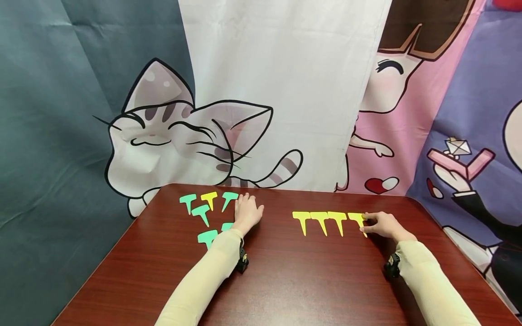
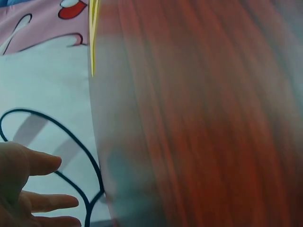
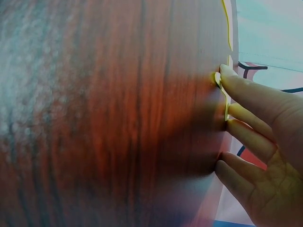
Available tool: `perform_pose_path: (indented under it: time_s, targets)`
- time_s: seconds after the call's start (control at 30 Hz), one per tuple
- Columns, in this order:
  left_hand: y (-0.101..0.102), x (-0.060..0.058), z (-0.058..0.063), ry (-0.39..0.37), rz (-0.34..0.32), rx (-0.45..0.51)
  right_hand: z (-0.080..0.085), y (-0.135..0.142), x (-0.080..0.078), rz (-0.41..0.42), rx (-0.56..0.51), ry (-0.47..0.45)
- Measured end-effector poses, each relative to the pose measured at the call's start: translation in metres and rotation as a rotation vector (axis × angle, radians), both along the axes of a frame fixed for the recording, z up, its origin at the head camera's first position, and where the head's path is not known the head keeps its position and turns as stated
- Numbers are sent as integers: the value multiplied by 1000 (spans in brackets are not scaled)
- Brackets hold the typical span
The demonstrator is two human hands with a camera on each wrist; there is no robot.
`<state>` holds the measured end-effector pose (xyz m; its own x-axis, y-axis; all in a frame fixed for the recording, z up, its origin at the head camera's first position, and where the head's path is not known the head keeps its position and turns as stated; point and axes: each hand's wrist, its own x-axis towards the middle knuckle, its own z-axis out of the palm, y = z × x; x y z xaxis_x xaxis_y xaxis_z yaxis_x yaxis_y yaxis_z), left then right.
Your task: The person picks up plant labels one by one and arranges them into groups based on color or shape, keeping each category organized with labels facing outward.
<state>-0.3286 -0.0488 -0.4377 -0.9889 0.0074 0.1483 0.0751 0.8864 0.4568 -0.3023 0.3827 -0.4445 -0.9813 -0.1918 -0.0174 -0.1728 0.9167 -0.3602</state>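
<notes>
At the right, my right hand [image 1: 385, 224] holds a yellow T-shaped plant label [image 1: 355, 218] between thumb and fingers. The right wrist view shows the thumb [image 3: 246, 92] at the label's thin edge [image 3: 226, 101], low at the table. Just left of it, three more yellow labels [image 1: 319, 216] lie in a row, stems toward me. My left hand [image 1: 248, 213] has its fingers extended and holds nothing. Beside it lies a green label [image 1: 229, 196]; another green label [image 1: 226, 226] is partly hidden by the left sleeve.
Several other green labels [image 1: 201, 210] and one yellow label [image 1: 209, 196] lie scattered at the left of the brown wooden table [image 1: 302, 280]. A printed cartoon curtain [image 1: 285, 90] hangs behind the table's far edge.
</notes>
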Motion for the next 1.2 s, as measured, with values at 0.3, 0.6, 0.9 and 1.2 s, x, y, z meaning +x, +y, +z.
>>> perform_pose_path:
  time_s: [0.3, 0.6, 0.9, 1.2]
  targets:
    - [-33, -3, 4, -14, 37, -32, 0, -1, 1, -5, -5, -17]
    - [-64, -7, 5, -20, 72, -58, 0, -2, 1, 6, -2, -10]
    - [-94, -13, 11, -48, 102, -41, 3, -3, 1, 2, -3, -16]
    - [-118, -20, 15, -56, 129, -40, 3, -3, 2, 6, 2, -13]
